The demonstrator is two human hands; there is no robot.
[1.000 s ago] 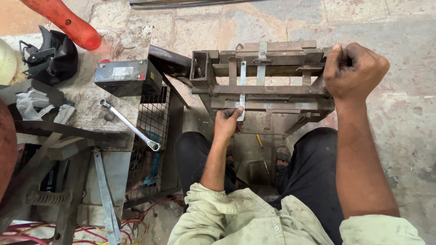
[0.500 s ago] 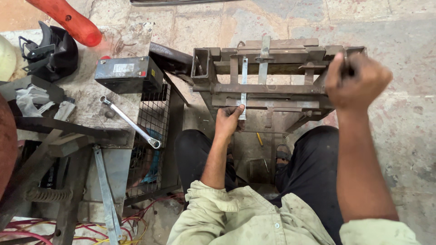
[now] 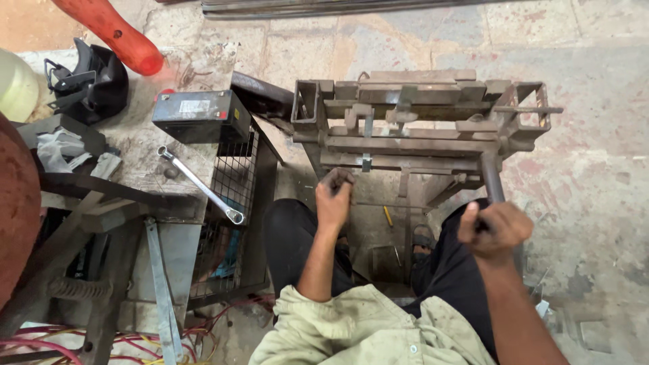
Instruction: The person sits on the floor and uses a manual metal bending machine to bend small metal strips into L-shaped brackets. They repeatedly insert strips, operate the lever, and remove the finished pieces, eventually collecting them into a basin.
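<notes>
From the head view, the right hand (image 3: pixel 493 230) is clenching its fingers around a dark metal lever (image 3: pixel 492 186) rising from the rusty steel frame (image 3: pixel 419 128) standing on the stone floor (image 3: pixel 595 169) ahead. The left hand (image 3: pixel 334 199) is curling loosely, gripping nothing, just below the frame's lower bar. A spanner (image 3: pixel 199 184) is lying nearby beside a black battery (image 3: pixel 199 116).

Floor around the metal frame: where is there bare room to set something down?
Bare stone floor lies right of the metal frame, and beyond it toward the steel bars. Left is crowded: battery, wrench, wire crate, welding mask.
</notes>
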